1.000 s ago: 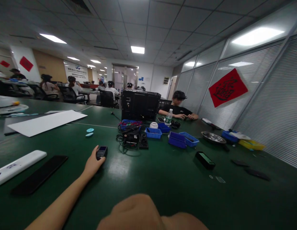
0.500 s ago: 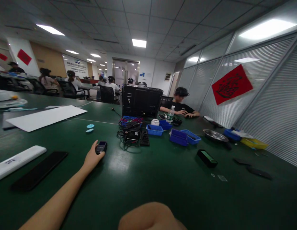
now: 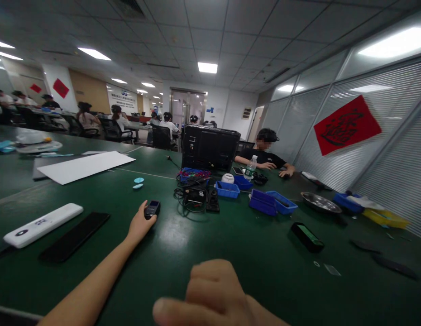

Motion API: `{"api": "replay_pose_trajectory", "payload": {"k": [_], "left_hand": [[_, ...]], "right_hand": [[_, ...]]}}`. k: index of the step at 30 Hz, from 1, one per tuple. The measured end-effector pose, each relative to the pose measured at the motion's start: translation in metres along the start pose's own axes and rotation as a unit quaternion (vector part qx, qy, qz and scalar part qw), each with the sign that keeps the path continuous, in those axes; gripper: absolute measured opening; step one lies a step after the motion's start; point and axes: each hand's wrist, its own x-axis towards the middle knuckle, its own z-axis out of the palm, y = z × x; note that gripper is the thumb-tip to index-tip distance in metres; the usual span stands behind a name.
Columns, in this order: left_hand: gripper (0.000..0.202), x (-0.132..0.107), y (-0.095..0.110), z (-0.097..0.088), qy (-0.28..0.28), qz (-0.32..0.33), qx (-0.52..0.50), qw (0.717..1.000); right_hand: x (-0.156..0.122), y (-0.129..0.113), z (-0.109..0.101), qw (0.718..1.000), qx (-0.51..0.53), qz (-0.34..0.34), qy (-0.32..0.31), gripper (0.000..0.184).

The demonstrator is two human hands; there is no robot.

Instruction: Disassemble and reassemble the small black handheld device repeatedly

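Observation:
My left hand (image 3: 140, 225) reaches out over the green table. Its fingers and thumb are wrapped round a small black device with a little screen (image 3: 152, 208), which rests on the table. My right hand (image 3: 213, 290) is close to the camera at the bottom centre, raised above the tabletop. Its fingers are curled in and the thumb points left; whatever may lie inside the curl is hidden. Just beyond my left hand lie two light-blue round pieces (image 3: 138, 183). To its left is a flat black slab (image 3: 76, 236).
A white power strip (image 3: 44, 224) lies at far left, near a white sheet (image 3: 88, 166). Ahead stand tangled cables with a black box (image 3: 195, 195), a large black casing (image 3: 210, 147) and blue trays (image 3: 227, 190). At right are a black-green box (image 3: 307, 236), a metal bowl (image 3: 321, 202) and a seated person (image 3: 265, 154).
The view has swung slightly left. My right hand has risen further into view, showing its curled fingers and thumb. My left hand keeps its hold on the device.

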Motion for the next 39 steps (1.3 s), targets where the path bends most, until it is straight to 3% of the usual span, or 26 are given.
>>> {"api": "replay_pose_trajectory", "payload": {"k": [4, 8, 11, 15, 23, 39], "left_hand": [[0.071, 0.0, -0.002, -0.001, 0.002, -0.019, 0.026, 0.999], [0.069, 0.003, -0.007, -0.002, 0.013, -0.043, 0.054, 0.998], [0.064, 0.011, -0.015, -0.002, 0.037, -0.045, 0.069, 0.996], [0.063, 0.028, -0.025, -0.004, 0.075, -0.04, 0.079, 0.993], [0.076, 0.045, -0.035, -0.008, 0.176, -0.066, 0.083, 0.979], [0.06, 0.044, -0.031, -0.011, 0.091, -0.105, 0.088, 0.986]], "right_hand": [[-0.023, 0.074, 0.039, 0.995, -0.077, 0.058, 0.02, 0.033], [-0.076, 0.154, 0.06, 0.959, -0.081, 0.26, 0.076, 0.036], [-0.098, 0.184, 0.055, 0.918, -0.077, 0.376, 0.096, 0.036], [-0.099, 0.188, 0.048, 0.891, -0.068, 0.434, 0.112, 0.037], [-0.093, 0.18, 0.056, 0.904, -0.094, 0.416, -0.021, 0.037], [-0.096, 0.182, 0.059, 0.911, -0.109, 0.394, -0.059, 0.036]]}}
